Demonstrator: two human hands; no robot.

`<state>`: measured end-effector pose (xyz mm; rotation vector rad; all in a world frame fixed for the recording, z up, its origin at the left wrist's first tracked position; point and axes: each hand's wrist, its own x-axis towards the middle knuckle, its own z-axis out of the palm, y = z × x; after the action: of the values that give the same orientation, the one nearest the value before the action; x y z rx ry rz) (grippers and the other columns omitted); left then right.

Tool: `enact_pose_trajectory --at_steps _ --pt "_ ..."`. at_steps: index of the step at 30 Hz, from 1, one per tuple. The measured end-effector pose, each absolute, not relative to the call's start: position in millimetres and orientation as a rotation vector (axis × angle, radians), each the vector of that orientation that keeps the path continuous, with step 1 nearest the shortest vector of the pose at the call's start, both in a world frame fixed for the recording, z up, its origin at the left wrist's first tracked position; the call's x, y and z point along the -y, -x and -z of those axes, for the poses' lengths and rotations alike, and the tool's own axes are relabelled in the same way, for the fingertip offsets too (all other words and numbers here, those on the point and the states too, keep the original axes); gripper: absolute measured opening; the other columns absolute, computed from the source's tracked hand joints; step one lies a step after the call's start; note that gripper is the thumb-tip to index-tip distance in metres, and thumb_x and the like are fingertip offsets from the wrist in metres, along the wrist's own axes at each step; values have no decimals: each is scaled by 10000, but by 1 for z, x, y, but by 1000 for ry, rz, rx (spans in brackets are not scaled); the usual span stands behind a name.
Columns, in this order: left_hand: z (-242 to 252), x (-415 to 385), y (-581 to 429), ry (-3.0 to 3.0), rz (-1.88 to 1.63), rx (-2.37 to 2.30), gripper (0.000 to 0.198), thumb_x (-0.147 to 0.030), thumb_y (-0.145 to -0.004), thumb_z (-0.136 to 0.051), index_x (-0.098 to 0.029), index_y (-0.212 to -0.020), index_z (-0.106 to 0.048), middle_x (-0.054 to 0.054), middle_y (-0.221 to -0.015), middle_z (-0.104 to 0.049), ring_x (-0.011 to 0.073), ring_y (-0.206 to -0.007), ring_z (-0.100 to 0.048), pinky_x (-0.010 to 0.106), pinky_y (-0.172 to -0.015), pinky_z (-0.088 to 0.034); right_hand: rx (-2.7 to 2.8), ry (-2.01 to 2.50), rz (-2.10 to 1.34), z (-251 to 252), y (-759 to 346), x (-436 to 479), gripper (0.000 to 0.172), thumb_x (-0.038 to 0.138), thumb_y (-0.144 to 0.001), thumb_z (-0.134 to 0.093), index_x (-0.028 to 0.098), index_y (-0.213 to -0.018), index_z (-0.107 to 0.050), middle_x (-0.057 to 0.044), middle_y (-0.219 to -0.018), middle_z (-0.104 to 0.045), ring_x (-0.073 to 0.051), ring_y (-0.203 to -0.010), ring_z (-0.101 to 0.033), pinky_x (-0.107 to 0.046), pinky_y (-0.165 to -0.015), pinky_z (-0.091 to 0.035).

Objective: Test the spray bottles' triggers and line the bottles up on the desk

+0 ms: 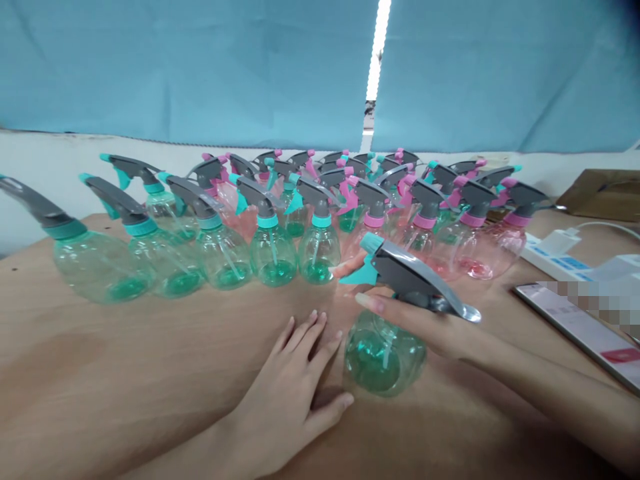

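A spray bottle (385, 357) with a clear green body, grey head and turquoise nozzle and trigger is near the middle of the view. My right hand (425, 323) is closed around its neck, below the grey head, with the thumb in front and a finger reaching past the far side. The rest of those fingers are hidden behind the bottle. My left hand (295, 380) lies palm down on the wooden table (165, 373), fingers stretched out and apart. Its fingertips are just left of the bottle, and nothing is in it.
Rows of spray bottles stand behind my hands: green ones (225, 257) at left, pink ones (500, 243) at right. A phone (575, 327), a white power strip (555, 257) and a brown box (600, 193) are at right. Blue cloth (200, 73) covers the wall.
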<state>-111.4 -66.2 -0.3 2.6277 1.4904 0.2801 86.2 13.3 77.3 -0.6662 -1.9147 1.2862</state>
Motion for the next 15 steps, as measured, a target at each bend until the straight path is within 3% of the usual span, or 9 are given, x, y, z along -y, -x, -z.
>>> enact_pose_trajectory --at_steps 3,5,8,12,15 --pt "-1 65 111 -2624 -277 -1485 626 -543 -924 -471 -167 -1417 -390 155 -1490 -346 316 -1377 -289 554 -1092 -251 1898 643 -1292 -79 -84 -14 188 177 -818 -605 243 -984 -546 73 -627 -491 -101 -614 -597 -219 -591 -523" --pt "-1 65 111 -2623 -274 -1486 625 -537 -923 -476 -165 -1418 -389 158 -1488 -349 317 -1375 -294 557 -1092 -249 1920 633 -1283 -77 -84 -15 72 175 -826 -593 238 -844 -564 72 -614 -502 -89 -603 -601 -207 -589 -526" --pt "-1 65 112 -2626 -278 -1485 628 -529 -922 -485 -154 -1416 -391 161 -1487 -349 323 -1372 -297 560 -1091 -249 1945 638 -1299 -75 -85 -15 172 228 -846 -586 224 -677 -554 37 -724 -609 -100 -659 -650 -222 -631 -561" --pt "-1 65 112 -2633 -268 -1490 626 -532 -924 -480 -153 -1415 -395 159 -1488 -350 324 -1373 -293 563 -1086 -259 1949 651 -1211 -73 -87 -15 17 250 -820 -625 258 -819 -640 27 -793 -680 -136 -756 -684 -247 -699 -578" --pt "-1 65 111 -2635 -264 -1491 620 -532 -929 -473 -145 -1409 -402 167 -1483 -355 325 -1372 -297 567 -1079 -270 2004 749 -1098 -70 -91 -16 104 314 -841 -613 271 -926 -654 20 -811 -682 -138 -707 -657 -242 -611 -547"
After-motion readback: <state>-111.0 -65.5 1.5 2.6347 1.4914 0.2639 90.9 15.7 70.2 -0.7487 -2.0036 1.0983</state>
